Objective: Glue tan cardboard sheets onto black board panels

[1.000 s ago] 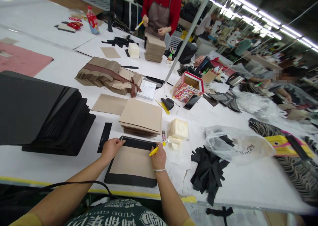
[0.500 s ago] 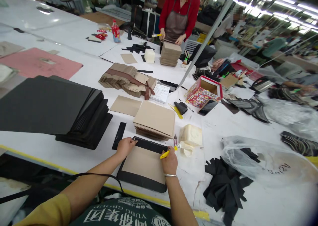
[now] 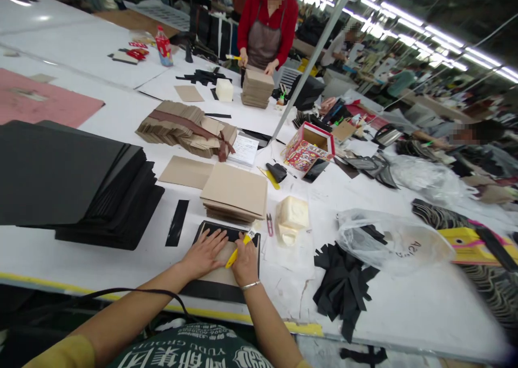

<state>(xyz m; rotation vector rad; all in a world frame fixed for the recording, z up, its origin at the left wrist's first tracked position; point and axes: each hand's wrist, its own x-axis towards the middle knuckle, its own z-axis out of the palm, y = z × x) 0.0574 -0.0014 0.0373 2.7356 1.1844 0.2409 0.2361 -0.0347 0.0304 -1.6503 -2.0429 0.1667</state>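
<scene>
My left hand (image 3: 207, 253) lies flat with its fingers spread over the top part of a beige board (image 3: 216, 277). Beneath the board is a black sheet (image 3: 214, 291), whose dark edges show around it. My right hand (image 3: 246, 261) presses near the board's upper right, gripping a brush (image 3: 235, 254) with a yellow handle. The brush's bristles point up and to the right, away from my body. Just beyond both hands rises a stack of beige boards (image 3: 234, 187). A black strip (image 3: 177, 223) lies to the left.
At left stands a tall stack of black sheets (image 3: 101, 195). On the right are small snips (image 3: 270, 225), a cream plastic container (image 3: 293, 212), a heap of black strips (image 3: 342, 281) and a clear plastic bag (image 3: 392, 244). A co-worker in red (image 3: 267, 28) stands across the table.
My left hand has gone from pinching the upper left corner to lying flat on the panel. The right hand has moved inward, still with the brush. The camera view has shifted.
</scene>
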